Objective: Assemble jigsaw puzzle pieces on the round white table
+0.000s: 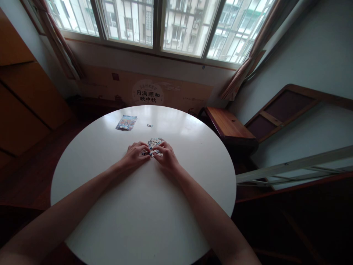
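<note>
A small pile of jigsaw puzzle pieces [155, 142], white, blue and dark, lies near the middle of the round white table [143, 206]. My left hand [136, 152] curls around the pile's left side, with pieces showing between thumb and fingers. From the right, my right hand [167, 155] bends its thumb and index finger over other pieces at the near edge. The fingertips of both hands almost meet there. Which single pieces they grip is too small to make out. Beyond the pile, a short strip of dark-edged puzzle pieces [149, 126] lies apart.
A colourful printed sheet or packet [126, 122] lies at the table's far left. Past the right edge stands a wooden bench or stool [230, 121]. A metal ladder-like frame [292, 165] leans at the right. Barred windows [157, 27] line the far wall.
</note>
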{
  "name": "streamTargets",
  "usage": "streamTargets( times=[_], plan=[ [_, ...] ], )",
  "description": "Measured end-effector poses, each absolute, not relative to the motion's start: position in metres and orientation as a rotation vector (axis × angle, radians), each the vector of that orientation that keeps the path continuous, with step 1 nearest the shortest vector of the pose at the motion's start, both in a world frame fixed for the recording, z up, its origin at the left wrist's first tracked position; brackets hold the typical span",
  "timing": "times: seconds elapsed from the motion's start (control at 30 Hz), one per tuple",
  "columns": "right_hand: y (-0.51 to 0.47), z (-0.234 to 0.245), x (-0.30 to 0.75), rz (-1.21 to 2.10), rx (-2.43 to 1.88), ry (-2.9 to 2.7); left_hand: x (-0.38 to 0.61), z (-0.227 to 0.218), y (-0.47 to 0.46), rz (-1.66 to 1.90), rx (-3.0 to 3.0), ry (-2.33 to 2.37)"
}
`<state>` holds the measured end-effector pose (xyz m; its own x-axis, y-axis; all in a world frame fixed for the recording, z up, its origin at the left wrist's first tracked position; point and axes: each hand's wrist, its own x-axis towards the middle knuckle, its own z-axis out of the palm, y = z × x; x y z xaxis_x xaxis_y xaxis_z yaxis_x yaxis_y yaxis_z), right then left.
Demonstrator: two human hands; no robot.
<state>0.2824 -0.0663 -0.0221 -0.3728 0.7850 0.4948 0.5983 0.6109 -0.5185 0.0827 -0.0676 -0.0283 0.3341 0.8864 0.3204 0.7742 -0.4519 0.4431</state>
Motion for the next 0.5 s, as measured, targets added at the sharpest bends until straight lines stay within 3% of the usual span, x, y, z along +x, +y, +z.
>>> streamTargets(
  times=[0.5],
  plan=[
    [-0.0688,-0.022,0.2797,0.362,-1.073,-2.124,0.0845,-0.0254,-0.0699,0.843,2.335,1.574]
  ],
)
